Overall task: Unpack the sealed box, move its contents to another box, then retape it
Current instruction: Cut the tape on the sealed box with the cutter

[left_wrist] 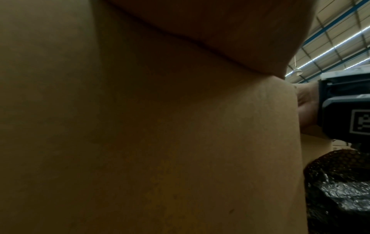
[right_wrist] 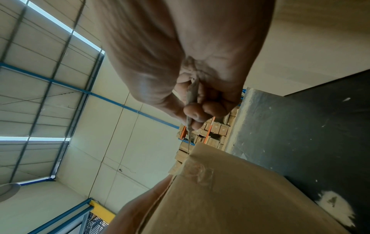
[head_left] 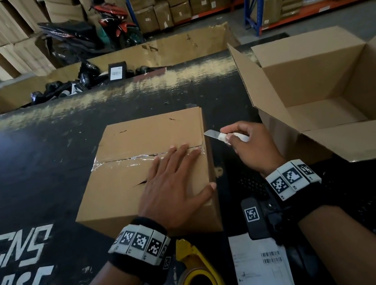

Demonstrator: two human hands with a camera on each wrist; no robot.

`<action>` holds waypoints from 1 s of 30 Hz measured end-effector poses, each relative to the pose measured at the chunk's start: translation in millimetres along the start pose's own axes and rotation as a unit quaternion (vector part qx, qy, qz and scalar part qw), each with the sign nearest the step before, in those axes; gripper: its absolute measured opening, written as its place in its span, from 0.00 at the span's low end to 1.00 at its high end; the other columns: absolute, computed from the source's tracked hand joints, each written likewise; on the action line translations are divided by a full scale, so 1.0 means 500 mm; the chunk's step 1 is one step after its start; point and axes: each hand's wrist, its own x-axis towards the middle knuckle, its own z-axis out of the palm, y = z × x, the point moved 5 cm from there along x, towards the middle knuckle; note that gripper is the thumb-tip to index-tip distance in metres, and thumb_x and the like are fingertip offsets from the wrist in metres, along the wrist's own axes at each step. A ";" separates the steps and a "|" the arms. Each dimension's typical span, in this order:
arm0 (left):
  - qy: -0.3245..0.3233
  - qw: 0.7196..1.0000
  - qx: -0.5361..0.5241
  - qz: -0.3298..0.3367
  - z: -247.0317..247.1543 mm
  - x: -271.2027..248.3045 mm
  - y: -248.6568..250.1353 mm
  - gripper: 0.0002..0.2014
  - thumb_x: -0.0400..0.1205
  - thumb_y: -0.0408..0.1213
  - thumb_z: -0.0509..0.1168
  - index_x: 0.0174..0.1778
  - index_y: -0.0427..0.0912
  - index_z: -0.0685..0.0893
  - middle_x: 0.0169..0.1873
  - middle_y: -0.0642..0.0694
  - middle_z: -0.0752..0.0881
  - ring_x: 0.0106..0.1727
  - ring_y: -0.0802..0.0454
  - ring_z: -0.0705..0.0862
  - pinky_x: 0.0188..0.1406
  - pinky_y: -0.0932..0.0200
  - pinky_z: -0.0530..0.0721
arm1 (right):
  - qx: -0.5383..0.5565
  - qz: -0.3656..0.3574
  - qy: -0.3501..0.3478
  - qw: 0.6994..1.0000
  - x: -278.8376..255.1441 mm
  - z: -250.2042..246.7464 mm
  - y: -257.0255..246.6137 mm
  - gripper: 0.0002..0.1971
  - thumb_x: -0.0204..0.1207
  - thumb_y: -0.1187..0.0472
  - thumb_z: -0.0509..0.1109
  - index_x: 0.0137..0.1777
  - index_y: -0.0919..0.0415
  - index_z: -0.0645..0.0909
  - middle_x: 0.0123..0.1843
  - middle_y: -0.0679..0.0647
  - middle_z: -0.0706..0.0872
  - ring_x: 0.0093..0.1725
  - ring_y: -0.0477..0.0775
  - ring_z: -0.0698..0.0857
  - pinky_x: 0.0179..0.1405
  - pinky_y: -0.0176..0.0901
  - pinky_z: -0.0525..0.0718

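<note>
Your right hand (head_left: 249,147) pinches the cutter (head_left: 224,136) at the sealed box (head_left: 137,174) on the table (head_left: 33,157) — left hand (head_left: 172,190) flat on top, contents hidden; the open box (head_left: 337,81) is cut off.

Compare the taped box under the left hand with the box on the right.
The taped box is shut, its flaps held by clear tape along the seam; the open box has its flaps spread and shows a bare inside. The taped box looks smaller and bears small tears; the open box looks clean. The left hand presses the taped box; no hand touches the open box. Both are plain brown cardboard on the black table.
</note>
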 end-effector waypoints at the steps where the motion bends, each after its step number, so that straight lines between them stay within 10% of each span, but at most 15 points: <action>1: 0.005 1.000 -0.002 -0.001 0.000 -0.001 0.000 0.42 0.79 0.76 0.49 0.88 0.61 0.55 0.89 0.56 0.54 0.90 0.54 0.49 0.89 0.41 0.49 | 0.000 0.000 -0.001 1.000 0.001 0.001 -0.001 0.10 0.83 0.61 0.70 0.62 0.53 0.88 0.57 0.46 0.88 0.54 0.44 0.85 0.55 0.39 0.84; 30: 0.022 1.000 -0.019 -0.002 -0.001 0.001 -0.004 0.37 0.82 0.72 0.47 0.86 0.60 0.59 0.87 0.55 0.60 0.89 0.54 0.56 0.89 0.40 0.54 | 0.002 -0.009 -0.025 1.000 0.015 0.020 -0.004 0.10 0.82 0.65 0.71 0.57 0.55 0.90 0.54 0.46 0.89 0.52 0.40 0.85 0.46 0.27 0.78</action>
